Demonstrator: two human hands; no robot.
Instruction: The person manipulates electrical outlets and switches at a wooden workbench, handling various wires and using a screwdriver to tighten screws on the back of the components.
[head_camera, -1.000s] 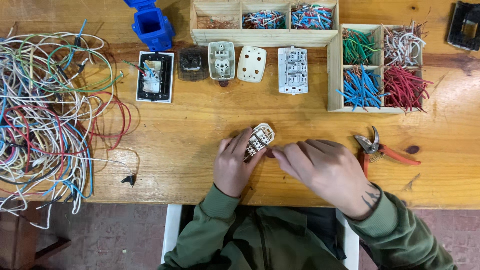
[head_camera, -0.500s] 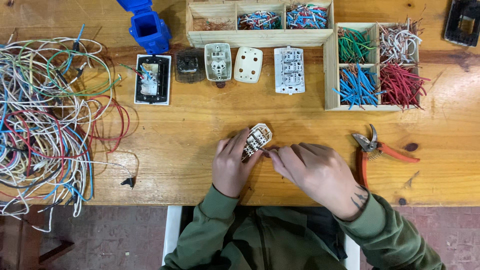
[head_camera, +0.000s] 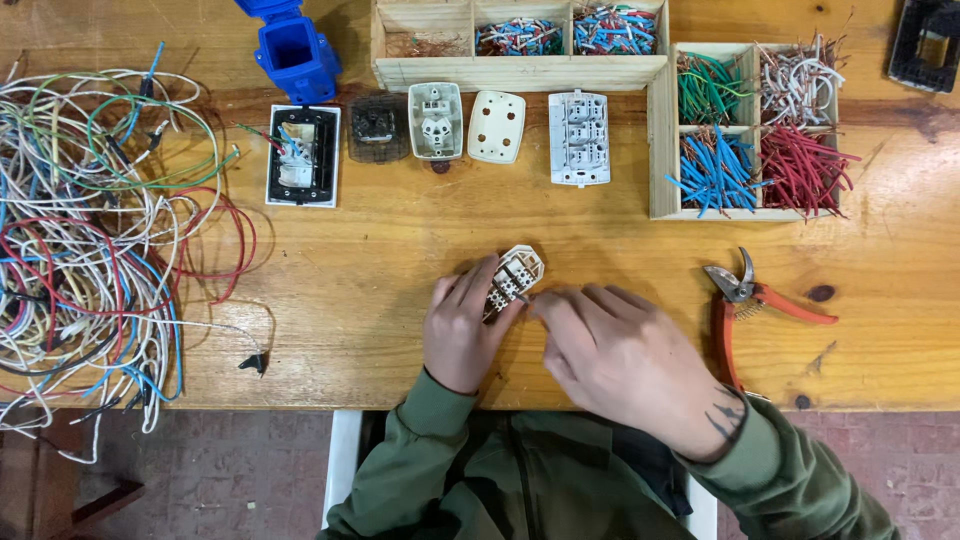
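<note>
My left hand (head_camera: 462, 328) grips a small cream socket module (head_camera: 515, 275), tilted on the wooden table (head_camera: 400, 240) near its front edge. My right hand (head_camera: 620, 360) sits just to the right of it, with the fingertips pinched together against the module's lower side; what they pinch is too small to tell. Both sleeves are olive green.
A tangle of coloured wires (head_camera: 90, 230) fills the left. Several socket parts (head_camera: 580, 138) and a blue box (head_camera: 297, 52) lie in a row at the back. Wooden trays (head_camera: 755, 130) hold cut wire pieces. Orange-handled pliers (head_camera: 745, 300) lie to the right.
Both hands stay on the module with only slight finger movement. The view has shifted a little.
</note>
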